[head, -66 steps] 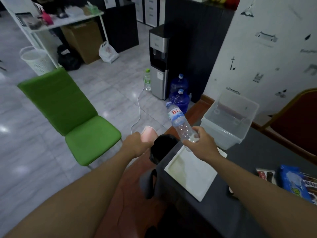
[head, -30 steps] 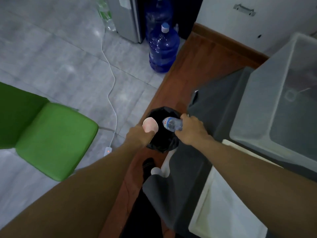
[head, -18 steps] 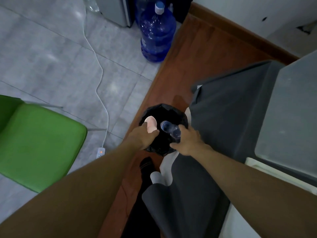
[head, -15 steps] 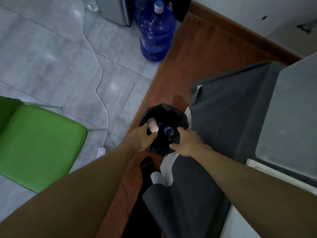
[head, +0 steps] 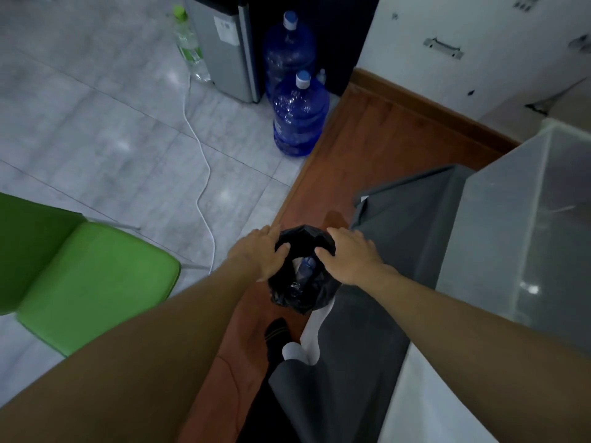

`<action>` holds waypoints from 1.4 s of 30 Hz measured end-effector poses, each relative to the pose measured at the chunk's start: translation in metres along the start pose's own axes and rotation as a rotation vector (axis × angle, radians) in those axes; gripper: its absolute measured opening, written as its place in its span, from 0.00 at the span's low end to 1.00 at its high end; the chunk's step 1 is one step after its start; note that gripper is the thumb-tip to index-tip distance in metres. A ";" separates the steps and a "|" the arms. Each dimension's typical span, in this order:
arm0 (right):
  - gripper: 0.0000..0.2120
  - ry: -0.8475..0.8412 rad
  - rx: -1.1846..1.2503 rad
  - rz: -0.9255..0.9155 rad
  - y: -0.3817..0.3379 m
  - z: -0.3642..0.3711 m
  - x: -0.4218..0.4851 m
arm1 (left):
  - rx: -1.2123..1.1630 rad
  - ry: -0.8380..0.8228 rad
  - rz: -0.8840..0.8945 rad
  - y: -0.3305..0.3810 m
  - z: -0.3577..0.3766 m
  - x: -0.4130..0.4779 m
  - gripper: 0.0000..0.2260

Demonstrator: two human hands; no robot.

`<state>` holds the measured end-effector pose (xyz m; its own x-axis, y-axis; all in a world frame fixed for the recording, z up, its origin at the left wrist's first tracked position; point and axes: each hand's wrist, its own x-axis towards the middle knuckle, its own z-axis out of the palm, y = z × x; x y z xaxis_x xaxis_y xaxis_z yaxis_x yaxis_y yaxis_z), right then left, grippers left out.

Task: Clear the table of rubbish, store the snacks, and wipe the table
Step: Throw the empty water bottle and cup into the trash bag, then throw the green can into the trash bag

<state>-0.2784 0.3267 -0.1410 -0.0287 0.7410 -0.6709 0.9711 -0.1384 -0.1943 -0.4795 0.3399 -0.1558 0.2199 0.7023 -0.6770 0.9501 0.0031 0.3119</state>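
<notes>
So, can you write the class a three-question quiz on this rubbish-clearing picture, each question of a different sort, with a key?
1. True or false: the plastic bottle lies inside the black bin bag.
2. Multiple choice: the left hand and the right hand are (A) each gripping a cup, (B) open at the bag's mouth, (C) wiping the table.
3. Count: how many blue water jugs stand on the floor?

Key: 1 true; 2 B; 3 two.
</notes>
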 end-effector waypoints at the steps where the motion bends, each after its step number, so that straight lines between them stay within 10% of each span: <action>1: 0.33 0.021 0.002 -0.011 -0.001 -0.008 -0.006 | 0.019 0.016 -0.002 0.005 -0.007 -0.007 0.28; 21: 0.33 0.395 0.016 -0.210 0.025 -0.145 -0.180 | 0.098 0.422 -0.013 0.123 -0.094 -0.177 0.27; 42: 0.35 0.608 0.116 0.029 0.144 -0.153 -0.309 | 0.275 0.567 0.317 0.262 -0.102 -0.230 0.28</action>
<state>-0.0934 0.1785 0.1477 0.1706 0.9728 -0.1564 0.9363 -0.2095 -0.2818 -0.3040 0.2518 0.1502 0.4173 0.9025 -0.1061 0.8972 -0.3906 0.2060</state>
